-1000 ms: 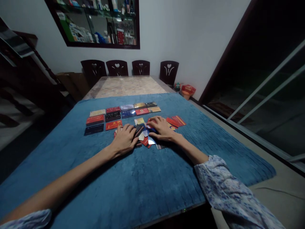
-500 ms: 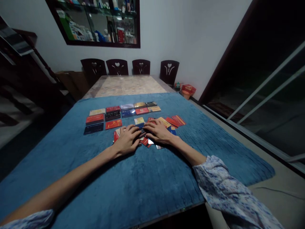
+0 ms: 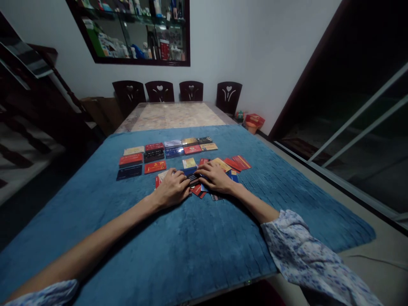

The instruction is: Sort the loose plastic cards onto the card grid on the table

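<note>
A loose heap of cards lies on the blue cloth in front of me, with red cards (image 3: pixel 199 191), a yellow card (image 3: pixel 222 164) and blue ones among them. Over its left side is my left hand (image 3: pixel 174 188), its fingers curled in at the left end of a dark card (image 3: pixel 193 179). My right hand (image 3: pixel 216 176) covers the middle and right of the heap, fingers and thumb at the other end of that dark card. What lies under both palms is hidden. A pale yellow card (image 3: pixel 189 163) sits just beyond my fingertips.
Beyond the heap, cards lie in rows, including an orange-red card (image 3: pixel 154 167) and a navy card (image 3: pixel 129 172). The blue cloth (image 3: pixel 153 246) covers the near table; the bare marbled top (image 3: pixel 178 114) shows behind. Dark chairs (image 3: pixel 160 91) stand at the far end.
My left fingers have drawn in and curled more, and more of the dark card shows between my hands. The whole view has shifted slightly; the rows of cards stay as they were.
</note>
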Demonstrator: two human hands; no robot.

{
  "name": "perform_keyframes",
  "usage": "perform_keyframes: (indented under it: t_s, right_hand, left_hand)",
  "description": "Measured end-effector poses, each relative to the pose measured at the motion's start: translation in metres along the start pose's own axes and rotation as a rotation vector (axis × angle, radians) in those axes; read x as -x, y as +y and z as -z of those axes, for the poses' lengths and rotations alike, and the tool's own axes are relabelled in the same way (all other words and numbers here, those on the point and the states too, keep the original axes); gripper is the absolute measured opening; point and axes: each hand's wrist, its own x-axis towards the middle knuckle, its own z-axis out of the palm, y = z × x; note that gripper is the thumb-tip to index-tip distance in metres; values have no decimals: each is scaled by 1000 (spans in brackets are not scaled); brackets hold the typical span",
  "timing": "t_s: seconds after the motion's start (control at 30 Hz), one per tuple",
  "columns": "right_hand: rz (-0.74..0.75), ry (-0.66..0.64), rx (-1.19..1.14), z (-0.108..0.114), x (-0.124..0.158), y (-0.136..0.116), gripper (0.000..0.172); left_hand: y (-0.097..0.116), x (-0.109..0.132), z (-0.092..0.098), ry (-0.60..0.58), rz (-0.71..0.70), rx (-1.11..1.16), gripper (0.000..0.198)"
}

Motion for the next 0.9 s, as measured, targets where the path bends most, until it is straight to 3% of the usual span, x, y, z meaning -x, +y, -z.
perform_keyframes:
  t_s: [0.33,0.6,0.9]
  right_hand:
    - [10,10,-48,-2,0,5,36]
    - [41,39,-68,3,0,0,38]
    - [-71,116,-153,1,-4,-9,29]
  left_hand:
    - [-4,8,6,44,-36,-42,25]
    - [-5,9,3,108,120,34,30]
    - [-8,9,-12,250,282,199,30]
